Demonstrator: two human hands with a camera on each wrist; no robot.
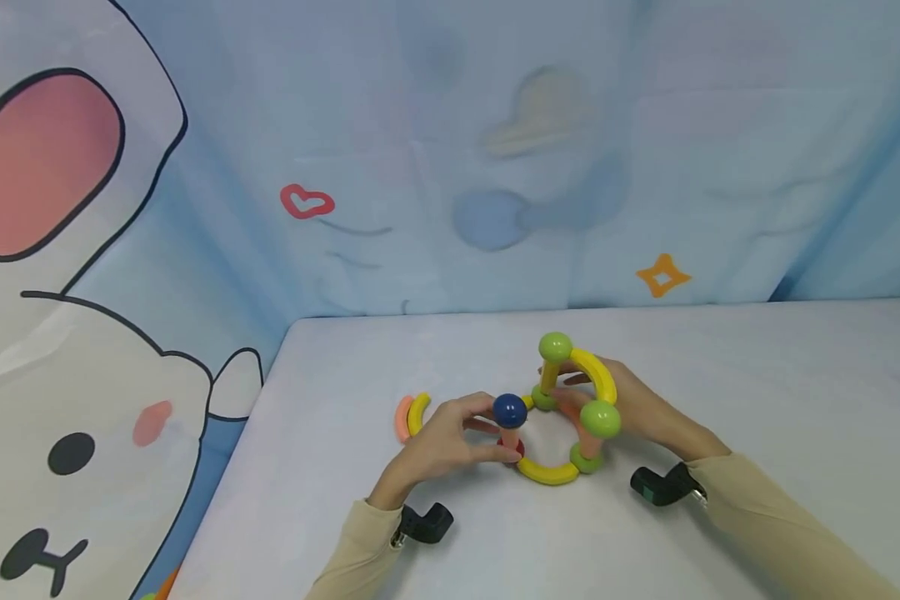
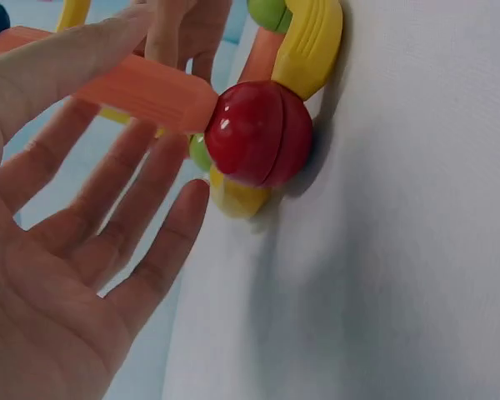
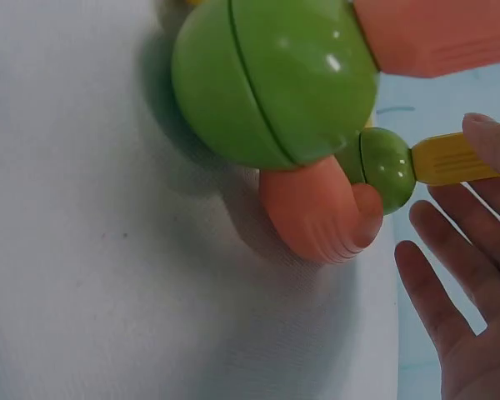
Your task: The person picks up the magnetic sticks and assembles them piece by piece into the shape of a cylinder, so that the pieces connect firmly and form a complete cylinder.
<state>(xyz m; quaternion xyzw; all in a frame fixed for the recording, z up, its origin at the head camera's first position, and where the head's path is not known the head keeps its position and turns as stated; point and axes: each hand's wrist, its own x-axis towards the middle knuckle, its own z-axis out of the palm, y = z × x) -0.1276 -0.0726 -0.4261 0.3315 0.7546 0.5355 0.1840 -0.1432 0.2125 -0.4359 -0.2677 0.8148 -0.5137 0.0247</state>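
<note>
A magnetic stick-and-ball construction stands on the table: a ring of curved yellow and orange pieces joined by balls, with upright sticks. My left hand holds an upright orange stick between thumb and fingers. That stick has a blue ball on top and a red ball at its foot. At the far side, my right hand pinches an upright yellow stick beneath a green ball. A curved yellow piece links that ball to another green ball, on a second orange upright.
Left of the left hand, a loose curved orange piece and a curved yellow piece lie side by side on the white table. Behind the table hangs a printed blue curtain. Black camera mounts sit at both wrists.
</note>
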